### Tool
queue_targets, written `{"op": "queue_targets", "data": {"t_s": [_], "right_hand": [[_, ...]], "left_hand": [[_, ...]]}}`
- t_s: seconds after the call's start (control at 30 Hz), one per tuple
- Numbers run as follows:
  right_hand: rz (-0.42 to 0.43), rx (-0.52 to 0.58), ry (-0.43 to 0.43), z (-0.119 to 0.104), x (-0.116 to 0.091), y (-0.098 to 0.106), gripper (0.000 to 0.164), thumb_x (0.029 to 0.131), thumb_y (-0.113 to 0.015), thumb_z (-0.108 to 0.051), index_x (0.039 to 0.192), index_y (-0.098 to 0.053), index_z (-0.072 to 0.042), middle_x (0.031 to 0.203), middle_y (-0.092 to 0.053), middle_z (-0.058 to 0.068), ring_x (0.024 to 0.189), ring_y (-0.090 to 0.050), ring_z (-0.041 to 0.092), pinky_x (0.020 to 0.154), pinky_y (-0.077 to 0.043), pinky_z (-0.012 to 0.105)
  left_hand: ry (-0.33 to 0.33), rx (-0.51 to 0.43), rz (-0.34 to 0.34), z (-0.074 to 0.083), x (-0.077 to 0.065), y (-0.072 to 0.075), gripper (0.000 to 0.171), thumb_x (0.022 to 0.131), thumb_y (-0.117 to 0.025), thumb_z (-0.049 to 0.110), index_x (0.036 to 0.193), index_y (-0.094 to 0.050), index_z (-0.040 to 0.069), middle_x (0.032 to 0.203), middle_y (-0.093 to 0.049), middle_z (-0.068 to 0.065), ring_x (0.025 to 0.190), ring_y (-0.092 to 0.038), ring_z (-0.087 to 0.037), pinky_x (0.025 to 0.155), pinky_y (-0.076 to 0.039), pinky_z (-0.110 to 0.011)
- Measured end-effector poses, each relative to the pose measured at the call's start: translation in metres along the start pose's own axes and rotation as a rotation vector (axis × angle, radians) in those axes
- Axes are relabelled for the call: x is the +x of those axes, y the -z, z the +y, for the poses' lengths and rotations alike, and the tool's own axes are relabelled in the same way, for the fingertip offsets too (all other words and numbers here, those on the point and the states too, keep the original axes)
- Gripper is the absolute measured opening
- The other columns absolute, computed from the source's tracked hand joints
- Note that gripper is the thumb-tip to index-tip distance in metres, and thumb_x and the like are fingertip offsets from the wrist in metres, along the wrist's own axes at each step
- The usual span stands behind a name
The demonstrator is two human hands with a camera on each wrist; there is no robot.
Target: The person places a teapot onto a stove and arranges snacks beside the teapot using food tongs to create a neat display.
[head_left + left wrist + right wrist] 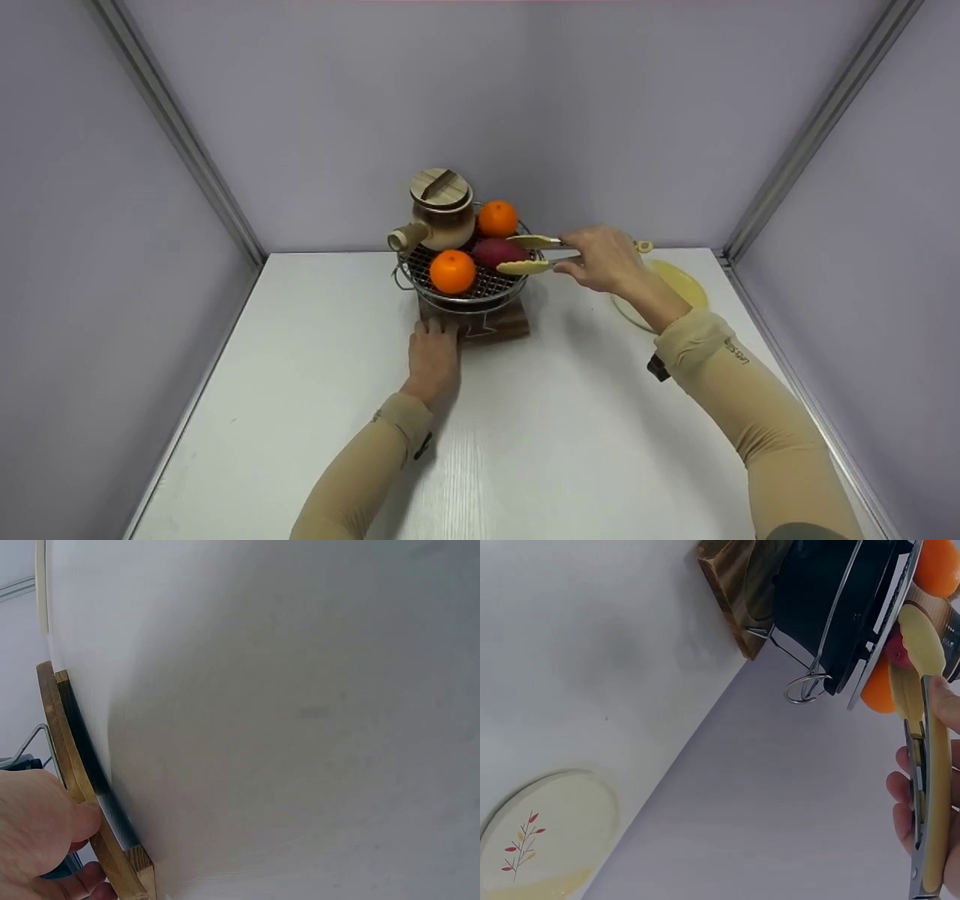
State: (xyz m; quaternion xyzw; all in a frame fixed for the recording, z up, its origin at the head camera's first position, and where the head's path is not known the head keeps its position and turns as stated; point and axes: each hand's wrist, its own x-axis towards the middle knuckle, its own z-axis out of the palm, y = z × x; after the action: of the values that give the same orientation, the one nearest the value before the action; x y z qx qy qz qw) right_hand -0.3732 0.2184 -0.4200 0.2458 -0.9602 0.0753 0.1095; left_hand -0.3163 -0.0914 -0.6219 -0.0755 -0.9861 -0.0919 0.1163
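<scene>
My right hand (602, 259) grips a pair of cream-tipped tongs (934, 802), whose two tips sit on either side of a dark red, sweet-potato-like item (489, 253) on the round wire grill (480, 300). At the front, my left hand (433, 356) holds the edge of the wooden base (71, 757) under the grill, thumb against the board in the left wrist view. One orange (452, 271) lies at the grill's front, another orange (498, 219) toward the back. A small brown-and-cream pot (448, 225) with a wooden lid (439, 187) stands at the back left, its handle pointing left.
A pale yellow plate (577, 802) with a leaf-sprig print lies on the white table (300, 420), to the right of the grill and partly beneath my right forearm. The dark stove body (810, 607) stands below the grill. Grey panels (337, 112) enclose the table's back and sides.
</scene>
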Motion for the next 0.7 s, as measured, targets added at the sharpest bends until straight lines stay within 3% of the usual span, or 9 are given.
{"op": "queue_targets", "data": {"t_s": [0.2,0.43,0.5,0.7], "right_hand": [[-0.019,0.031,-0.039,-0.0004,-0.0031,-0.0014,0.052,0.098,-0.084,-0.044,0.138,-0.077,-0.011,0.123,-0.085,0.015,0.097,-0.078,0.038,0.077,-0.061,0.057],[-0.023,0.057,-0.055,0.0022,-0.005,-0.0024,0.057,0.099,-0.083,-0.046,0.144,-0.075,-0.012,0.136,-0.082,0.014,0.114,-0.079,0.041,0.089,-0.063,0.06],[-0.019,0.062,-0.056,0.0028,-0.0052,-0.0029,0.057,0.099,-0.083,-0.046,0.143,-0.075,-0.012,0.134,-0.082,0.015,0.112,-0.079,0.041,0.089,-0.063,0.059],[-0.007,0.079,-0.038,0.0014,-0.0063,-0.0055,0.047,0.1,-0.082,-0.045,0.134,-0.08,-0.012,0.117,-0.086,0.015,0.088,-0.073,0.033,0.075,-0.058,0.052]], "left_hand": [[0.001,0.021,0.029,-0.0004,-0.0005,-0.0028,0.028,0.105,-0.064,0.004,0.131,-0.072,0.009,0.124,-0.067,-0.023,0.114,-0.061,-0.044,0.093,-0.06,-0.053],[0.001,0.019,0.022,0.0007,0.0,-0.0013,0.029,0.103,-0.066,0.003,0.131,-0.072,0.009,0.125,-0.066,-0.022,0.115,-0.061,-0.043,0.094,-0.06,-0.052],[0.002,0.014,0.022,0.001,-0.0007,-0.0009,0.029,0.103,-0.066,0.003,0.131,-0.072,0.009,0.124,-0.066,-0.022,0.114,-0.06,-0.042,0.094,-0.06,-0.052],[0.0,0.01,0.029,0.0003,-0.0012,-0.0017,0.027,0.104,-0.065,0.005,0.13,-0.072,0.01,0.124,-0.066,-0.022,0.113,-0.061,-0.042,0.093,-0.06,-0.053]]}}
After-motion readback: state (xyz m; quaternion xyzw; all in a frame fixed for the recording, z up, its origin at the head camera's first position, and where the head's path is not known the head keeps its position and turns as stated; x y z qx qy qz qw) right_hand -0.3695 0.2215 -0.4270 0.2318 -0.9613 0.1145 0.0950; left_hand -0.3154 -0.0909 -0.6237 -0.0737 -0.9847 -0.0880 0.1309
